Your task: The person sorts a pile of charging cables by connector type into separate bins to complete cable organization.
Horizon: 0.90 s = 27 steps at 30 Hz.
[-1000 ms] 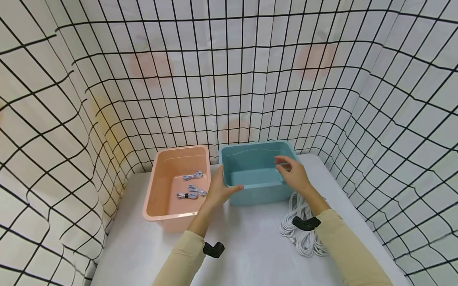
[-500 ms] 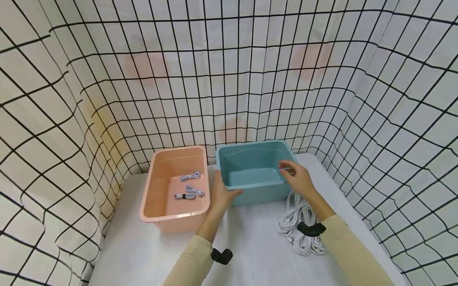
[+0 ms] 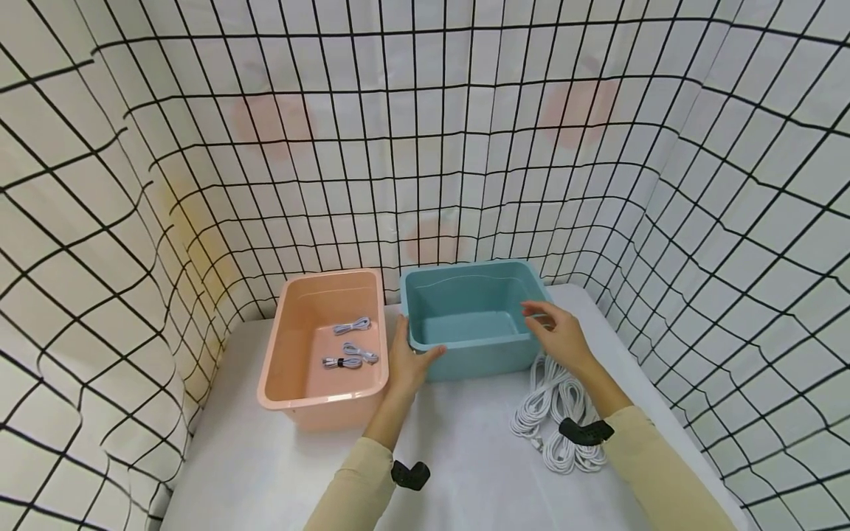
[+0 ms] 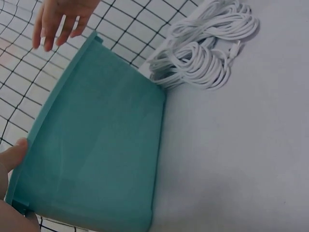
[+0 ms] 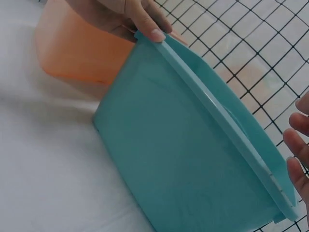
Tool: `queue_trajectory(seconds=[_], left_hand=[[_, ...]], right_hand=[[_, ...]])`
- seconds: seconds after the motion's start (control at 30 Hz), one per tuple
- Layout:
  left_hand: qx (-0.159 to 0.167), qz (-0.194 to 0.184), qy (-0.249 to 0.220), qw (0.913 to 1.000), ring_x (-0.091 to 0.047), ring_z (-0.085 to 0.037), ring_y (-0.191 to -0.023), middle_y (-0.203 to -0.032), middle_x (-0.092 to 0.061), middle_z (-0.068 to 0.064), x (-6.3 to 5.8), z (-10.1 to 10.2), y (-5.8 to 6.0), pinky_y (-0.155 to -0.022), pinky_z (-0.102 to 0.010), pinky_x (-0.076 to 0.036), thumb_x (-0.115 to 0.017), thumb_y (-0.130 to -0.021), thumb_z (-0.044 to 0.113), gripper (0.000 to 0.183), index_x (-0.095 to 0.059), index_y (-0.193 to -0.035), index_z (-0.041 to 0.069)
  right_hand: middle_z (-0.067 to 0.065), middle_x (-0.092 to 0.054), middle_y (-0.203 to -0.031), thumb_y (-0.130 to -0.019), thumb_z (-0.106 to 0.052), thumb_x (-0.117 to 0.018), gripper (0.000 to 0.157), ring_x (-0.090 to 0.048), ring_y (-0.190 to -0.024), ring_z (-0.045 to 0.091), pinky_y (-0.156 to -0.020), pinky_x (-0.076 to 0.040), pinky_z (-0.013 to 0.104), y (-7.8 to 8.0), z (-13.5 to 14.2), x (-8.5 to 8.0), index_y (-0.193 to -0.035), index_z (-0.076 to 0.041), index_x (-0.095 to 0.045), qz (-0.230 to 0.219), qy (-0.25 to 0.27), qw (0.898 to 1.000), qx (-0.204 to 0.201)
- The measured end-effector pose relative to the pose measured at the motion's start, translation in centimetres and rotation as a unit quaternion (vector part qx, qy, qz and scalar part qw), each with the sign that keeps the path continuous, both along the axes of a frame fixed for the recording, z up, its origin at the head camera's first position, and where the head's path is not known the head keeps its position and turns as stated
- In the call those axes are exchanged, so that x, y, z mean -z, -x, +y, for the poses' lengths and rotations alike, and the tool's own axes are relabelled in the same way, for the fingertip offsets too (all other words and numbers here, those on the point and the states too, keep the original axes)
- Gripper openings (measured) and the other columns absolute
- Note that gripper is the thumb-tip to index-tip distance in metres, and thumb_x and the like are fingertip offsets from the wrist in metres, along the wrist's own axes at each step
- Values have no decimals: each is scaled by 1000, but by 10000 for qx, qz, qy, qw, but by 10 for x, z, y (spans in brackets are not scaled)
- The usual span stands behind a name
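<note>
Pale tan long sleeves [image 3: 352,483] reach in over a white-covered table [image 3: 478,464], a small black device [image 3: 410,476] at each wrist. Near the right forearm lie loose coils of white cable [image 3: 554,417], bunched at the near right corner of a teal rectangular plastic bin [image 3: 481,363], with a small plug end showing among the loops in the left wrist view. The bin stands upright on the table between the two hands. The left hand [image 3: 408,365] grips its near left corner, thumb over the near rim and fingers along the left side. The right hand [image 3: 558,335] hovers at the opposite end, its fingers bent loosely, grasping nothing and just apart from the rim. Just left of the left hand sits a peach-coloured rectangular plastic bin [image 3: 322,403]. On its floor rest three small bundles of pale grey cable: one cinched with a black band [image 3: 342,363], one just beside it [image 3: 361,353], and one farther back [image 3: 352,325]. Behind both bins rises a black wire grid [image 3: 415,32] against white sheeting [image 3: 518,63] marked with blurred orange patches [image 3: 275,122].
</note>
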<state>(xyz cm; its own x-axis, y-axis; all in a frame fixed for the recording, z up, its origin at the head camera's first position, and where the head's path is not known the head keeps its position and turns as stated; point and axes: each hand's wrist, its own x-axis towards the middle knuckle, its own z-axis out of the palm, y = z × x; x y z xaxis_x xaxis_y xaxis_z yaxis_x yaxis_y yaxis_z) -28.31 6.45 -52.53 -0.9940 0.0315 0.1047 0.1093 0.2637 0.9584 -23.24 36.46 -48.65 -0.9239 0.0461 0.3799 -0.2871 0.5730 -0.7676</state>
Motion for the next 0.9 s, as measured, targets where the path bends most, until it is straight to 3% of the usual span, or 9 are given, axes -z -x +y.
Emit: queue_trajectory(seconds=[0.27,0.47,0.9], left_hand=[[42,-145,56,9999,-20,-33,-154,-168,-22,-16,1,-1,-1,-123,-48,-19,-91,-81,23,104,-30,-162,4],[90,-24,160,9998,-20,-34,-154,-168,-22,-17,4,0,-2,-123,-48,-20,-90,-82,25,104,-28,-163,3],[126,-18,199,9997,-19,-35,-154,-169,-19,-17,6,1,-2,-123,-49,-19,-89,-84,24,105,-24,-164,3]], right_hand=[[16,-69,-122,-106,-15,-62,33,-65,-109,19,-87,-50,18,-10,6,0,-137,-5,-64,10,2,10000,-88],[16,-70,-118,-105,-10,-62,32,-64,-104,7,-85,-49,14,-20,14,4,-135,-2,-65,220,-22,9997,-128],[18,-71,-115,-103,-5,-63,29,-64,-103,4,-83,-50,13,-36,20,13,-132,1,-65,177,-94,9995,-226]])
